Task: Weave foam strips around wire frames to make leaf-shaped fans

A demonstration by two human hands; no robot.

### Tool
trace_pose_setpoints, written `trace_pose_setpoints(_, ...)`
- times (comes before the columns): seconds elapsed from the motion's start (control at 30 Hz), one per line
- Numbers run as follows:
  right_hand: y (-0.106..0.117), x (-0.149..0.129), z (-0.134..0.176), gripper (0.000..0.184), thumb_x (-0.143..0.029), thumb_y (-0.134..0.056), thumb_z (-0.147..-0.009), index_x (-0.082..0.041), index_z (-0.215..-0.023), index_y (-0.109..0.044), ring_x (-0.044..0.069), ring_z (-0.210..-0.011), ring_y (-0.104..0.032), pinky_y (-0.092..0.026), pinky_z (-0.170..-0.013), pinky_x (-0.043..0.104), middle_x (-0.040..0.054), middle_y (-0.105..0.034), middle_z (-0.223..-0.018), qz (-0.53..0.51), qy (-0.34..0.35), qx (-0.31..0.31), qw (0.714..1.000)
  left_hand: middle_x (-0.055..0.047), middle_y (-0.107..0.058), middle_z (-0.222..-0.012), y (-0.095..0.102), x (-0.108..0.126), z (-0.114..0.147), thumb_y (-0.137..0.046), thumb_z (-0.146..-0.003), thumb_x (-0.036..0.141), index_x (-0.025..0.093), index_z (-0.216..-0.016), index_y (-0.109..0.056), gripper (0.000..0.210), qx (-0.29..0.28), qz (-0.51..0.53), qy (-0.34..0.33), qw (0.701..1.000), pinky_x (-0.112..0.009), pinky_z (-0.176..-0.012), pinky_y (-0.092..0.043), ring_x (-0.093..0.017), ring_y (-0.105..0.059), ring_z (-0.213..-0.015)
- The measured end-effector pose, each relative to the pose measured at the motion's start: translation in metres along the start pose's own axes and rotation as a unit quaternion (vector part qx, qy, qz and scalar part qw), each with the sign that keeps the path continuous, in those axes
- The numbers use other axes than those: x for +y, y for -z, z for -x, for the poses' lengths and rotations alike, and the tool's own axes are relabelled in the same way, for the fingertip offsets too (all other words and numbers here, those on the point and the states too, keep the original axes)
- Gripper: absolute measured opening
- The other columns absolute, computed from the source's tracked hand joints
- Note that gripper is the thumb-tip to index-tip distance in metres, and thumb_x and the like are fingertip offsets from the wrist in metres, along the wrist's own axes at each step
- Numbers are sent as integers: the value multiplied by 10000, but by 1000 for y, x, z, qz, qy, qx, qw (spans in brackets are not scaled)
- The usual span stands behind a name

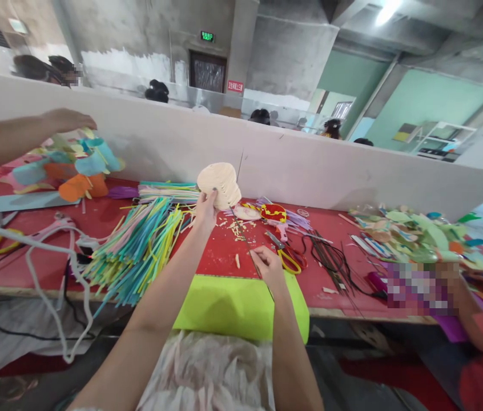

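My left hand [207,210] grips a cream-coloured, rounded flat piece [218,180] with rows of curved ridges, raised above the table's middle. A thin dark stem [242,237] slants from the lower edge of that piece toward me. Partway down the stem, my right hand [269,265] pinches it between thumb and fingers. Whether the stem is fixed to the cream piece cannot be made out. Small cream scraps [237,229] are scattered on the red tabletop [220,257] beneath. Scissors with yellow handles [292,262] lie just right of my right hand.
A bright yellow-green sheet [233,305] hangs over the front edge. Bundled coloured strips [139,245] lie left, near a white cable [36,265]. Dark stems [329,260] lie right. Another person's arm [14,137] reaches over paper shapes [91,162]; a white partition [293,165] stands behind.
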State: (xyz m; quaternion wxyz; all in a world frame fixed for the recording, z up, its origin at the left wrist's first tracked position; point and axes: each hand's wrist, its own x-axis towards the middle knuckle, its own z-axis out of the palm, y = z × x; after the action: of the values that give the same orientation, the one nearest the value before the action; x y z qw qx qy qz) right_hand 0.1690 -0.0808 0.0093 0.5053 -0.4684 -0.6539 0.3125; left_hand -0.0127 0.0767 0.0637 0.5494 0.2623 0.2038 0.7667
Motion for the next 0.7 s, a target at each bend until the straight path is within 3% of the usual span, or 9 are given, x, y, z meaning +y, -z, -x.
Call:
trace_pose_setpoints(0.3, -8, 7, 0, 308, -491, -511, -838, -196, -755, -537, 96, -429, -355, -254, -434, 232, -55, -398, -501, -20, -20, -26, 999, -51, -670, -1098, 5, 9, 0, -682, -735, 203, 195, -953, -613, 230, 8, -13, -1, 1000, -289, -839, -531, -174, -638, -995)
trace_pose_setpoints(0.57, -19, 4, 1, 282, -458, -506, -853, -197, -756, -546, 99, -442, -376, -275, -454, 233, -56, -407, -505, -10, 6, -36, 999, -72, -703, -991, 13, 16, 7, -663, -735, 133, 133, -942, -648, 208, -35, -7, 67, 997, -243, -742, -554, -142, -672, -817)
trace_pose_setpoints(0.7, -22, 9, 0, 277, -456, -484, -866, -192, -823, -558, 107, -442, -421, -321, -464, 232, -53, -452, -498, -33, -3, -48, 998, -61, -703, -987, 9, 16, 2, -659, -743, 141, 149, -954, -641, 211, -17, 1, 62, 998, -265, -754, -554, -151, -672, -840)
